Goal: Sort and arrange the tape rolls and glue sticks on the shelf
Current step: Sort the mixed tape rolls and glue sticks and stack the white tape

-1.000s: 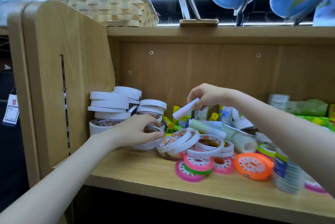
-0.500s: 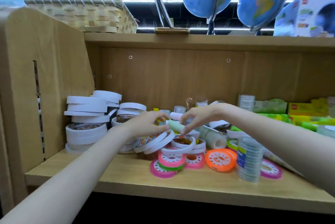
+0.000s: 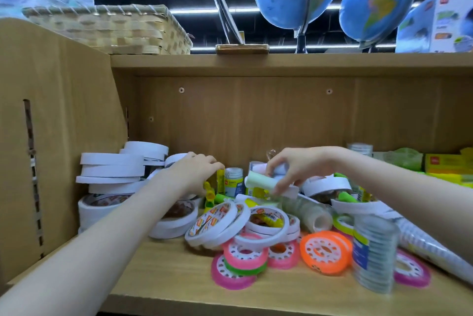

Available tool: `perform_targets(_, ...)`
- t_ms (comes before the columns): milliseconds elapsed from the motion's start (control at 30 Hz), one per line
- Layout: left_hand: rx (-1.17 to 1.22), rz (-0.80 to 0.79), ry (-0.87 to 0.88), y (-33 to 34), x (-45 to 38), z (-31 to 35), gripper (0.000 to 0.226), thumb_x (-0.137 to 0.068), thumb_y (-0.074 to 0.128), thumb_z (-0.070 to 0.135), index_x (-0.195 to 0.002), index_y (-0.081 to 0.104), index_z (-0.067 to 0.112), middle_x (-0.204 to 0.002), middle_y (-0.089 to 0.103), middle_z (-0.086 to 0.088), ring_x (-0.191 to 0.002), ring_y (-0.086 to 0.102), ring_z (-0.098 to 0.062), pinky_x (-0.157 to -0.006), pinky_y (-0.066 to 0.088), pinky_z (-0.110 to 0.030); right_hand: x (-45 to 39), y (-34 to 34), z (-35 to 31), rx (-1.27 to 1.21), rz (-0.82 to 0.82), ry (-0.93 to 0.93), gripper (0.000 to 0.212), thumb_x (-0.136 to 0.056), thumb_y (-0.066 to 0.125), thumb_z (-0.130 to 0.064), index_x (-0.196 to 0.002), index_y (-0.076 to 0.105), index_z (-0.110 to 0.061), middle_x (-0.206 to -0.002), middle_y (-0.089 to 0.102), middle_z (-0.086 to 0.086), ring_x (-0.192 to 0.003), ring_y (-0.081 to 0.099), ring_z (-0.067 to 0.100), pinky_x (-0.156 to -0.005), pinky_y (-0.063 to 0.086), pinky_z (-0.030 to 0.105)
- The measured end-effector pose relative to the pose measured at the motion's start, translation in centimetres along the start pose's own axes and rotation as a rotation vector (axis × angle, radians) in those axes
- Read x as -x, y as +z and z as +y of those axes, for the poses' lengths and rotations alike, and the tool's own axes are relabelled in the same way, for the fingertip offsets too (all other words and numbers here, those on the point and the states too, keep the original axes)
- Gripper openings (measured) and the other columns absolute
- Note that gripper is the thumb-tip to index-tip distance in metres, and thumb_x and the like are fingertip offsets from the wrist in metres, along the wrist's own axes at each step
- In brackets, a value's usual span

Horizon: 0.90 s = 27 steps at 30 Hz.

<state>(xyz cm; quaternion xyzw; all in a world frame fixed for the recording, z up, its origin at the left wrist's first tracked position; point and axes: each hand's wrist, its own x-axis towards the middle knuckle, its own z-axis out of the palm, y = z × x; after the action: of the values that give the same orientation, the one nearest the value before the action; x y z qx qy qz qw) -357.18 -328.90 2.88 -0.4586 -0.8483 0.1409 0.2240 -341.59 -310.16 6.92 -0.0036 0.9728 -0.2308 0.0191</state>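
Hands sit differently than half a second ago: the left hand (image 3: 194, 175), which then rested over the leaning tape rolls near the front, has reached further back to the yellow glue sticks (image 3: 219, 182) by the rear panel, and the right hand (image 3: 297, 169), which was then low on the pile, has lifted a pale green glue stick (image 3: 261, 184) a little clear of it. That stick is a short, smooth cylinder, pastel green fading to white, lying roughly level with its blunt end pointing left. It is pinched at its right end between the right thumb and curled fingers (a white wrapped piece also shows in that palm, too blurred to name). It hangs above the clear tape roll (image 3: 307, 210) and the white tape rolls with orange labels (image 3: 222, 223). The left fingers curl down onto the yellow sticks; whether they grip one I cannot tell. White tape rolls stand stacked (image 3: 110, 169) at the left of the shelf (image 3: 163, 277).
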Motion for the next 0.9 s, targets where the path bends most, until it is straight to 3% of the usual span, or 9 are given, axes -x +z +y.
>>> perform_targets(133, -0.057, -0.107, -0.047, -0.3, -0.8, 1.5, 0.068, -0.081, 0.062, 0.045, -0.136, 0.031, 0.020, -0.113, 0.058, -0.005, -0.108, 0.050, -0.025, -0.095, 0.028, -0.035, 0.0, -1.2, -0.1, -0.074, 0.141, -0.055, 0.016, -0.080, 0.072, -0.014, -0.092, 0.064, -0.017, -0.064, 0.054, -0.011, -0.046, 0.049, -0.003, -0.045, 0.038, 0.011)
perform_targets(267, -0.239, -0.106, 0.011, 1.0, -0.7, 2.6, 0.040, -0.089, 0.052, 0.032, -0.126, 0.045, 0.019, -0.119, 0.059, -0.007, -0.112, 0.054, -0.025, -0.090, 0.037, -0.033, -0.9, -0.7, 0.1, 0.007, 0.160, -0.034, 0.020, -0.077, 0.075, -0.020, -0.094, 0.065, -0.020, -0.071, 0.050, -0.002, -0.055, 0.046, 0.006, -0.048, 0.038, 0.014)
perform_targets(433, -0.263, -0.166, 0.111, 2.1, -1.5, 1.7, 0.046, -0.090, 0.049, 0.015, -0.133, 0.043, 0.027, -0.126, 0.055, -0.002, -0.115, 0.054, -0.023, -0.090, 0.046, -0.035, -1.1, 0.2, 0.1, 0.059, 0.126, -0.008, 0.025, -0.078, 0.074, -0.022, -0.101, 0.064, -0.017, -0.062, 0.043, -0.004, -0.041, 0.040, -0.001, -0.043, 0.034, 0.010)
perform_targets(567, -0.193, -0.187, 0.154, 2.1, -1.6, 1.5, 0.034, -0.085, 0.053, 0.017, -0.118, 0.053, 0.020, -0.114, 0.059, -0.004, -0.105, 0.056, -0.024, -0.088, 0.045, -0.036, -1.0, 0.1, 0.1, 0.043, 0.143, -0.007, 0.025, -0.079, 0.073, -0.019, -0.101, 0.063, -0.015, -0.058, 0.043, -0.007, -0.039, 0.042, -0.002, -0.042, 0.034, 0.009)
perform_targets(700, 0.045, -0.013, 0.112, 1.4, -1.2, 1.0, 0.025, -0.081, 0.056, 0.021, -0.104, 0.062, 0.014, -0.104, 0.059, -0.004, -0.092, 0.056, -0.022, -0.071, 0.043, -0.030, -0.8, -0.1, 0.2, 0.042, 0.162, 0.001, 0.025, -0.079, 0.073, -0.020, -0.102, 0.063, -0.016, -0.062, 0.043, -0.003, -0.043, 0.040, 0.002, -0.040, 0.033, 0.010)
perform_targets(800, 0.316, 0.112, 0.034, 0.5, -0.9, 0.9, 0.026, -0.083, 0.059, 0.019, -0.107, 0.064, 0.013, -0.103, 0.061, -0.004, -0.091, 0.055, -0.018, -0.076, 0.044, -0.029, -0.2, -0.4, 0.5, 0.029, 0.188, 0.000, 0.023, -0.079, 0.073, -0.018, -0.100, 0.064, -0.016, -0.066, 0.046, -0.002, -0.047, 0.042, 0.002, -0.040, 0.034, 0.009)
perform_targets(900, 0.595, 0.350, -0.028, -1.2, -0.6, 1.2, 0.012, -0.081, 0.065, 0.017, -0.092, 0.069, 0.013, -0.084, 0.070, -0.002, -0.076, 0.060, -0.010, -0.074, 0.048, -0.025, 1.3, -1.6, 1.0, -0.013, 0.250, 0.004, 0.018, -0.078, 0.073, -0.018, -0.094, 0.066, -0.019, -0.061, 0.047, -0.009, -0.043, 0.044, -0.002, -0.043, 0.037, 0.011)
